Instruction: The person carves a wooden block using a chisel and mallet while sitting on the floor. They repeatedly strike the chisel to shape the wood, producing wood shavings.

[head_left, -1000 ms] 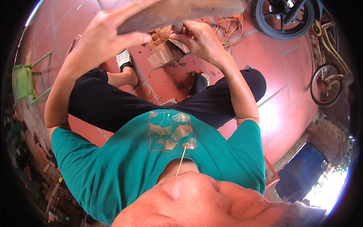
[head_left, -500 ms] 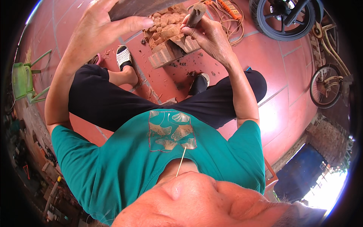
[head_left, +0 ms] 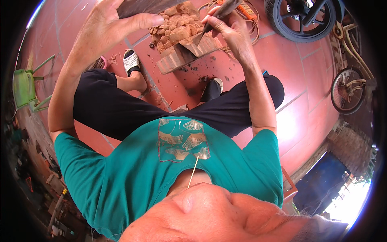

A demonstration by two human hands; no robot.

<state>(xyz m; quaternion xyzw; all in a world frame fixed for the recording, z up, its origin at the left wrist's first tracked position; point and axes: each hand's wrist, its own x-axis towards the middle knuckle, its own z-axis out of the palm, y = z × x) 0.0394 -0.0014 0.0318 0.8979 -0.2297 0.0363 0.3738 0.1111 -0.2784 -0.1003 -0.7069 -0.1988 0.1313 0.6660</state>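
At the top edge my left hand (head_left: 109, 28) grips a flat dark wooden piece (head_left: 147, 7). Its thumb stretches out below the piece, and the fingertips lie out of view. My right hand (head_left: 231, 30) pinches a dark tool (head_left: 223, 10) with a thick shaft narrowing to a thin tip. That tip reaches down beside a notched wooden block (head_left: 173, 59) on the floor. Behind the block rises a lumpy brown mass (head_left: 175, 26), like wood chips or rough carving; I cannot tell which. My left hand partly overlaps its surroundings at the upper left.
An orange power strip (head_left: 246, 11) with coiled cable lies behind my right hand. A motorbike wheel (head_left: 300, 35) and a bicycle wheel (head_left: 336, 94) stand at the right. A green chair (head_left: 25, 86) is at the far left. Shavings and dark crumbs litter the red tiles (head_left: 288, 76).
My right hand has moved slightly right and tilted the tool, so its thin tip now shows beside the block. The dark wooden piece in my left hand has shifted a little lower into view.
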